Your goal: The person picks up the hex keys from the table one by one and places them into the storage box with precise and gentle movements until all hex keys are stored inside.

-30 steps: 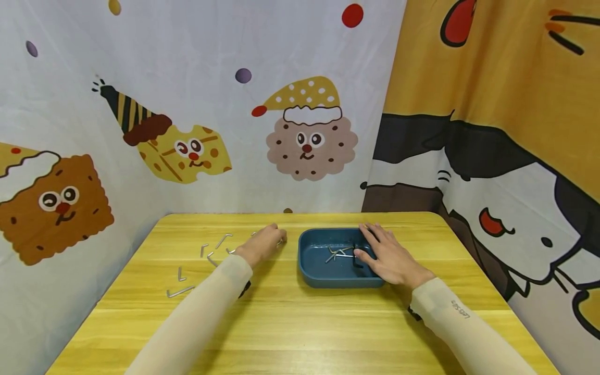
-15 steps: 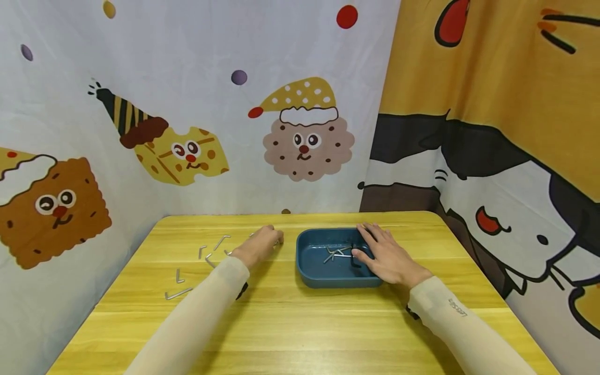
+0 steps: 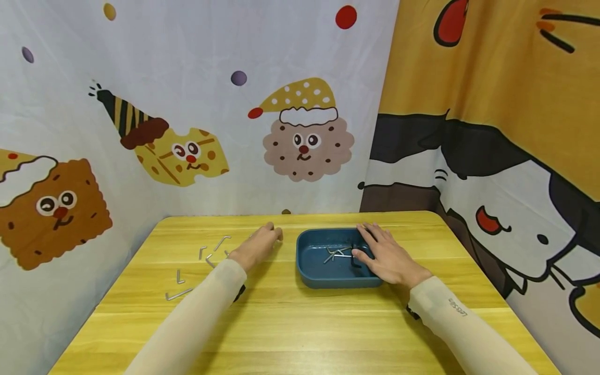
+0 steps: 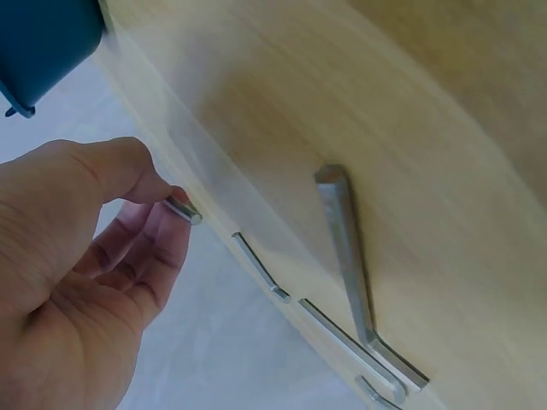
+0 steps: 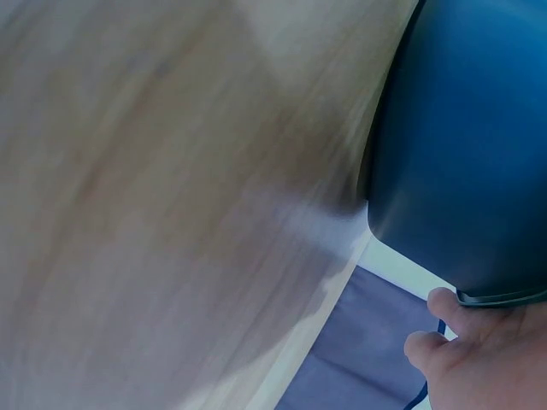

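Observation:
My left hand (image 3: 257,247) is over the table's left-centre part, left of a blue tray (image 3: 323,282). Between its thumb and fingers it pinches a silver hex key (image 4: 183,209), whose end shows in the left wrist view. My right hand (image 3: 391,260) rests over the tray's right rim, fingers fairly straight and thumb reaching inside. Inside the tray lie several silver hex keys (image 3: 338,254) and a black hex key (image 3: 354,263), partly hidden by the right thumb. On the tabletop to the left, several loose hex keys (image 3: 179,294) are scattered, some partly hidden behind the left hand.
The wooden table (image 3: 300,328) ends at a white patterned curtain (image 3: 211,78) behind and a yellow one (image 3: 422,67) at the right. In the left wrist view a larger hex key (image 4: 346,252) lies near the left hand.
The left hand has shifted slightly and turned, so the hex key at its fingertips no longer shows in the head view. The right hand and tray stay put; the head view has swung slightly.

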The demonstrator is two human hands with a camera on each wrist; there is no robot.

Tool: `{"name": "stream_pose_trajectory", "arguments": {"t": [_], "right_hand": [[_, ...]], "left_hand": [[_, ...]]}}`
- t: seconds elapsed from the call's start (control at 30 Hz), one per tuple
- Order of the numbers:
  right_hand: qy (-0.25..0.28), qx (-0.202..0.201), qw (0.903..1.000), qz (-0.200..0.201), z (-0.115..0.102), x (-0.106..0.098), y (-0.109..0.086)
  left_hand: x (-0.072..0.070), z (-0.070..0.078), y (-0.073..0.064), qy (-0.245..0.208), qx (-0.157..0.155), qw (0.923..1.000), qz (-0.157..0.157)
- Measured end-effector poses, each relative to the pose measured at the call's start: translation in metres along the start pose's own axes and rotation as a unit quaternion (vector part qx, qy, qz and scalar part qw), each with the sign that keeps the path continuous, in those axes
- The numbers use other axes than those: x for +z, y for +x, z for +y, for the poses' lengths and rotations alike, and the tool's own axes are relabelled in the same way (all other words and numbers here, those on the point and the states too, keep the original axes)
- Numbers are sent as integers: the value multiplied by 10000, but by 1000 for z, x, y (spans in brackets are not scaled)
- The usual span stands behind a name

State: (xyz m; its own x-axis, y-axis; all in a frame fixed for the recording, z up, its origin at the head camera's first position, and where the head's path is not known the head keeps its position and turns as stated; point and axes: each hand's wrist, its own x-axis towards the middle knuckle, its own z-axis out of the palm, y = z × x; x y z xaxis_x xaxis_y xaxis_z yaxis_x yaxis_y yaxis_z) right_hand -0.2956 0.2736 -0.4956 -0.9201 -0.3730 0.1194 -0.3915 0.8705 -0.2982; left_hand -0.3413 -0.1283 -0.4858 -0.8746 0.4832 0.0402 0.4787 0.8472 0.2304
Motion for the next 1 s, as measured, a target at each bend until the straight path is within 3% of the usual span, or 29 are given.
{"name": "stream_pose_trajectory", "arguments": {"t": [0.27,0.5,1.0], "right_hand": [[-3,35,10000,-28,0,-1,-1],[6,38,10000,-42,0,-1,-1],[-46,-6,10000,-13,4,1,0]], "left_hand": [[-5,5,-3,-169,112,9997,100],[-11,9,-2,-152,368,9984,411],[-25,28,0,366,912,9904,971]]}}
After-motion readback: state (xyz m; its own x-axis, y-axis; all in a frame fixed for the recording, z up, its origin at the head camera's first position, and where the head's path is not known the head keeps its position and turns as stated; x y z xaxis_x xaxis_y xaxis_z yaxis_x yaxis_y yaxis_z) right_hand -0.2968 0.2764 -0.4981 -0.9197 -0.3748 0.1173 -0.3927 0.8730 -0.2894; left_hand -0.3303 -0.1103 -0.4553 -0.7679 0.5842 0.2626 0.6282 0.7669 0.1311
